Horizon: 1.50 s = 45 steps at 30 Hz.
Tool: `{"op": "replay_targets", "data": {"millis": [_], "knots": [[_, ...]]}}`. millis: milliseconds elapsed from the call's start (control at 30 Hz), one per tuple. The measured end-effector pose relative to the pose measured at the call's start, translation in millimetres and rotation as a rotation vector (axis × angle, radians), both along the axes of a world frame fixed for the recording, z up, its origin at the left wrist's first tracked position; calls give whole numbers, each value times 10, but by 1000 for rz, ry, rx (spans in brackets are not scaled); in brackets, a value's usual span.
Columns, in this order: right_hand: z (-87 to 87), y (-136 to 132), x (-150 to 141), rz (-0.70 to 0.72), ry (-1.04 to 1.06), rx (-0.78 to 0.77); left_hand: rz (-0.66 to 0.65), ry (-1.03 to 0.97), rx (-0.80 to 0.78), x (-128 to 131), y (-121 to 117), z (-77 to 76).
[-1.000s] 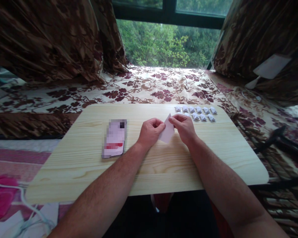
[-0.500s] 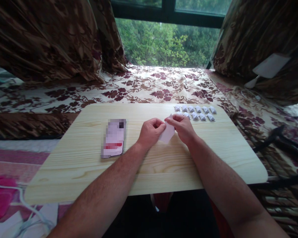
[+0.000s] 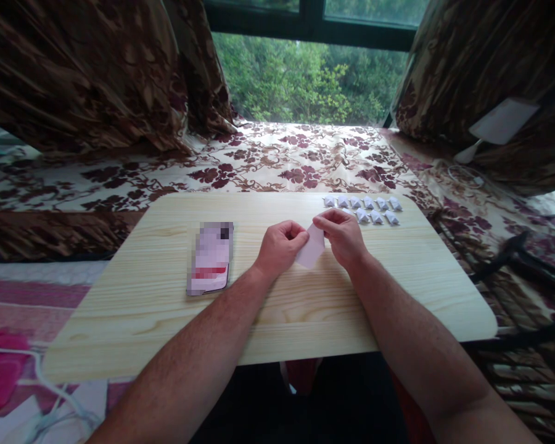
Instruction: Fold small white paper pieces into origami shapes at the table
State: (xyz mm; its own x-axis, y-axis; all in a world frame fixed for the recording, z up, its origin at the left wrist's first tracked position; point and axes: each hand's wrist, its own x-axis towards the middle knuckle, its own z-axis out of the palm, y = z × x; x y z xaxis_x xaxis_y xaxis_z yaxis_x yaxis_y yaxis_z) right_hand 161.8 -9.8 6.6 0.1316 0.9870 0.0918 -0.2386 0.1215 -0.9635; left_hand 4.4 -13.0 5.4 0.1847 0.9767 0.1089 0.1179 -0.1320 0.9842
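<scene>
A small piece of white paper (image 3: 311, 251) is held up just above the middle of the wooden table (image 3: 305, 308). My left hand (image 3: 281, 245) pinches its left edge between thumb and fingers. At the paper's upper right, my right hand (image 3: 341, 233) is closed on it, fingertips near the top corner. The paper looks folded, with a slanted outline; the fine creases are too small to make out. Behind my right hand, several small folded white paper pieces (image 3: 369, 202) lie in two rows, and my hand hides part of the nearer row.
A phone (image 3: 210, 259), partly pixelated, lies on the table left of my hands. Beyond the table's far edge spreads a floral cloth (image 3: 300, 154) below a window. A white lamp (image 3: 504, 121) stands at the right. A pink cloth (image 3: 2, 370) and a white cable lie at lower left.
My right fingers have shifted slightly along the paper's top, and the corner that stuck up above them no longer shows. My left hand keeps its pinch in nearly the same place.
</scene>
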Motion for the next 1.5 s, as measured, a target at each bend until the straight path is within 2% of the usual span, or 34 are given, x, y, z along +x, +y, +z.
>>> {"op": "replay_targets", "data": {"millis": [633,1500], "knots": [[-27,2,10,11,32,3,0,6,-7,0,13,-27],[-67,21,6,-55,70,13,-5,43,30,5,11,-85]]}}
